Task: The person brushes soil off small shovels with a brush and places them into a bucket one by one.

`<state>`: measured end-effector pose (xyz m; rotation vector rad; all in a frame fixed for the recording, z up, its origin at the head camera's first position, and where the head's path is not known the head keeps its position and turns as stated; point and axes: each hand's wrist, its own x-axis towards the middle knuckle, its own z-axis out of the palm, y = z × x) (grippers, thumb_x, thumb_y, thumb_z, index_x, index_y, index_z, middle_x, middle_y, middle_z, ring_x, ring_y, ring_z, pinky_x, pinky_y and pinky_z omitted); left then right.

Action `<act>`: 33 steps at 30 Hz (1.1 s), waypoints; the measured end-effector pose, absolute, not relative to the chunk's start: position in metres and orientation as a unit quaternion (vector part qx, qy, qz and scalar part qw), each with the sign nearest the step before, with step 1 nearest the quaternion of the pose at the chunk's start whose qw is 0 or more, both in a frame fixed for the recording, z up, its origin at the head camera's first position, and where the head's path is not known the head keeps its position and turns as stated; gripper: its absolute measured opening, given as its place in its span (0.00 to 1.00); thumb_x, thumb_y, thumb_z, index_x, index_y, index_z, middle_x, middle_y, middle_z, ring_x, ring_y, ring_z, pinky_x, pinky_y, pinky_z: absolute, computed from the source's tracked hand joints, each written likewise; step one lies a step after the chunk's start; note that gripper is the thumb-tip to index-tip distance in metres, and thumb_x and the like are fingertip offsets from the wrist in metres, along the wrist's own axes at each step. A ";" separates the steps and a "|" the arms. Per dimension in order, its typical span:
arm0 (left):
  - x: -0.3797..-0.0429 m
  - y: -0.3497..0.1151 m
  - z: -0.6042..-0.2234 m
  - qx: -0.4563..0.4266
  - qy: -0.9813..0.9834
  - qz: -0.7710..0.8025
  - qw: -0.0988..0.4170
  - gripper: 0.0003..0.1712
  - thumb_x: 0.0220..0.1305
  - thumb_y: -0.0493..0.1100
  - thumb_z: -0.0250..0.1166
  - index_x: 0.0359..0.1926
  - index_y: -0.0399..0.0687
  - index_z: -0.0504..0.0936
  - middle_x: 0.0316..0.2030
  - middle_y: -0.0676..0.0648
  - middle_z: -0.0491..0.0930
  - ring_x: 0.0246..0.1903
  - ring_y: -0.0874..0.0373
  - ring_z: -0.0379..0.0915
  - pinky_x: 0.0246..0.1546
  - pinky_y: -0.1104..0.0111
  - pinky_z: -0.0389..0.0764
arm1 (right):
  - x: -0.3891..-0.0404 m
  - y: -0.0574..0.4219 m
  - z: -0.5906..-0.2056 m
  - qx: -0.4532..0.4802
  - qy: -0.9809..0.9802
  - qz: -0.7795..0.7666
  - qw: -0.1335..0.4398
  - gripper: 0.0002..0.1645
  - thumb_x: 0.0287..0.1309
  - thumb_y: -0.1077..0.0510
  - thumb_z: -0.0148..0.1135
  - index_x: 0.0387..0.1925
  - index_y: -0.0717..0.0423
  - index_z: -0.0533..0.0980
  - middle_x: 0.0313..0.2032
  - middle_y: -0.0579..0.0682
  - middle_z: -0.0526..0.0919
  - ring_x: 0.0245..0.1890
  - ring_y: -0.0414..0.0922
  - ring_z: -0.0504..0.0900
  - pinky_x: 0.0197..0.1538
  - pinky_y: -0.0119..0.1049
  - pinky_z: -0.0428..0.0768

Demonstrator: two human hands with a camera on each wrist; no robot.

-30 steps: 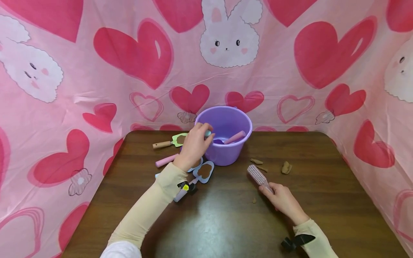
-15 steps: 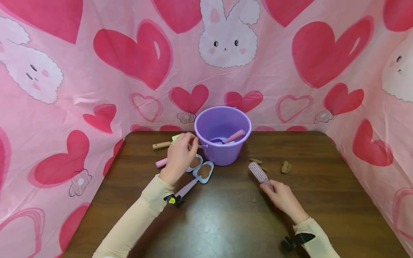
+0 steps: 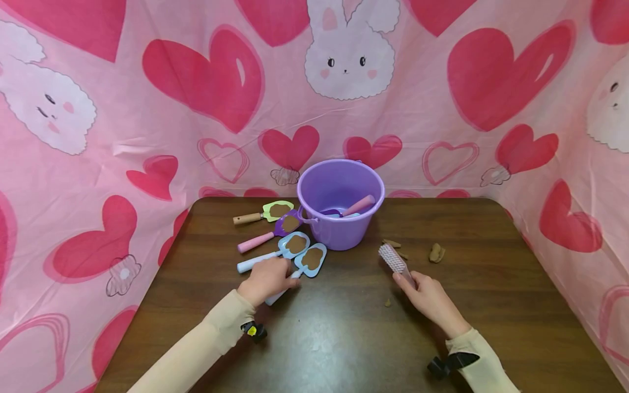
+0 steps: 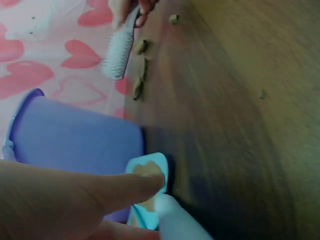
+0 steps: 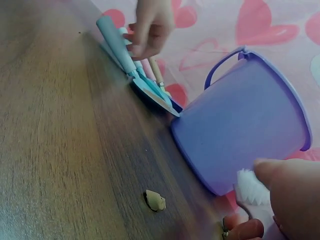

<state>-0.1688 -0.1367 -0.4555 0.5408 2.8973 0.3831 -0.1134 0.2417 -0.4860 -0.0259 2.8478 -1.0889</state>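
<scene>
My left hand (image 3: pixel 267 281) is over the light blue handle (image 3: pixel 280 295) of the nearest small shovel, its fingers loosely bent and not wrapped round it. In the left wrist view the thumb (image 4: pixel 125 190) lies beside that handle. The blue blade (image 3: pixel 312 259) carries a brown patch. A second blue shovel (image 3: pixel 294 244), a purple one with a pink handle (image 3: pixel 255 242) and a green one with a wooden handle (image 3: pixel 248 219) lie beyond. My right hand (image 3: pixel 432 300) grips a pale pink brush (image 3: pixel 393 259) by its handle, white bristles facing up.
A purple bucket (image 3: pixel 339 234) stands at the back middle, holding a pink-handled tool (image 3: pixel 360 205) and other pieces. Brown scraps (image 3: pixel 436 252) lie on the wooden table (image 3: pixel 491 284) right of it. A pink heart-patterned cloth (image 3: pixel 206 93) hangs round the back and sides.
My left hand has let a tool go into the bucket, then moved left and toward me, down to the nearest blue shovel. The right hand with the brush has barely moved.
</scene>
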 end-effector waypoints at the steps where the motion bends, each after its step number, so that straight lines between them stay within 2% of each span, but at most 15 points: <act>1: -0.168 -0.138 -0.457 0.179 0.971 0.124 0.103 0.20 0.60 0.55 0.77 0.25 0.51 0.78 0.19 0.54 0.72 0.22 0.57 0.68 0.23 0.61 0.69 | -0.113 0.241 -0.486 -0.005 0.931 -0.362 0.053 0.25 0.78 0.43 0.53 0.32 0.58 0.77 0.22 0.47 0.72 0.24 0.44 0.71 0.30 0.37 0.68; 4: -0.166 -0.140 -0.459 0.180 0.967 0.116 0.135 0.20 0.57 0.56 0.78 0.30 0.49 0.78 0.23 0.53 0.73 0.24 0.56 0.70 0.25 0.60 0.71 | -0.114 0.241 -0.486 0.008 0.922 -0.382 0.071 0.28 0.82 0.45 0.44 0.32 0.57 0.79 0.21 0.46 0.72 0.23 0.44 0.71 0.29 0.37 0.69; 8: -0.166 -0.141 -0.463 0.181 0.968 0.110 0.138 0.18 0.58 0.50 0.78 0.32 0.48 0.77 0.24 0.51 0.74 0.25 0.55 0.71 0.26 0.58 0.74 | -0.115 0.241 -0.485 0.020 0.917 -0.389 0.083 0.31 0.84 0.49 0.36 0.31 0.55 0.81 0.19 0.45 0.71 0.21 0.44 0.70 0.28 0.36 0.68; 12: -0.166 -0.141 -0.465 0.184 0.968 0.106 0.133 0.16 0.59 0.44 0.76 0.31 0.47 0.74 0.23 0.50 0.72 0.25 0.53 0.71 0.25 0.57 0.74 | -0.116 0.240 -0.486 0.017 0.923 -0.377 0.076 0.30 0.84 0.49 0.37 0.30 0.53 0.81 0.19 0.45 0.70 0.21 0.44 0.69 0.29 0.37 0.67; 18: -0.167 -0.142 -0.467 0.188 0.967 0.127 0.119 0.13 0.60 0.43 0.70 0.31 0.45 0.72 0.22 0.50 0.71 0.22 0.53 0.68 0.23 0.55 0.73 | -0.115 0.240 -0.486 0.007 0.925 -0.378 0.043 0.29 0.83 0.47 0.40 0.31 0.52 0.81 0.23 0.46 0.75 0.26 0.45 0.72 0.33 0.37 0.68; 24: -0.161 -0.137 -0.454 0.178 0.969 0.128 0.111 0.11 0.64 0.41 0.66 0.36 0.41 0.72 0.23 0.48 0.72 0.22 0.52 0.71 0.23 0.54 0.75 | -0.114 0.238 -0.485 -0.005 0.930 -0.367 0.020 0.26 0.82 0.47 0.45 0.31 0.51 0.82 0.28 0.47 0.81 0.31 0.46 0.75 0.38 0.40 0.69; 33: -0.157 -0.136 -0.455 0.185 0.963 0.166 0.102 0.12 0.64 0.41 0.66 0.41 0.39 0.72 0.22 0.48 0.72 0.21 0.54 0.69 0.24 0.57 0.73 | -0.113 0.235 -0.485 -0.018 0.926 -0.374 0.048 0.22 0.81 0.45 0.47 0.33 0.50 0.78 0.22 0.45 0.70 0.26 0.43 0.70 0.32 0.37 0.66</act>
